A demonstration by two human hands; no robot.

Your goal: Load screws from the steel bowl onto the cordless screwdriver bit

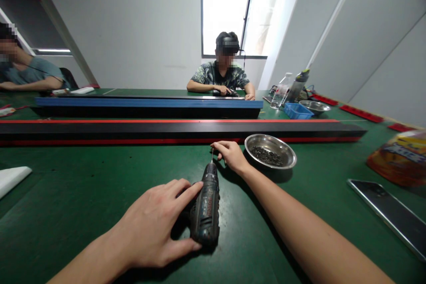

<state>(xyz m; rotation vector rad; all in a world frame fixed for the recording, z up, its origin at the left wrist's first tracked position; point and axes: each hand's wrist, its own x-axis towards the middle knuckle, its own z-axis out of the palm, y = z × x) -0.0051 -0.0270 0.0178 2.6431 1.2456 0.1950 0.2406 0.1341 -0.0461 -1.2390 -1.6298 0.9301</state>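
My left hand [156, 222] grips a dark cordless drill [207, 213] that lies on its side on the green table, its bit pointing away from me. The thumb and fingers reach round the drill's body; its handle is mostly hidden under the hand. At the tip of the thin drill bit [212, 155], my right hand [230, 154] has its thumb and fingers closed in a pinch. What they hold there is too small to make out. Right beside that hand stands a round steel bowl [289, 159] with many small dark screws [266, 155] in it.
A long black bar with red edges [166, 131] crosses the table ahead, a blue-edged one [149, 103] behind it. On the right lie a phone [388, 215] and an orange bag [399, 159]. Farther back stand a blue basket [297, 111] and a bottle [281, 92]. Two people sit beyond.
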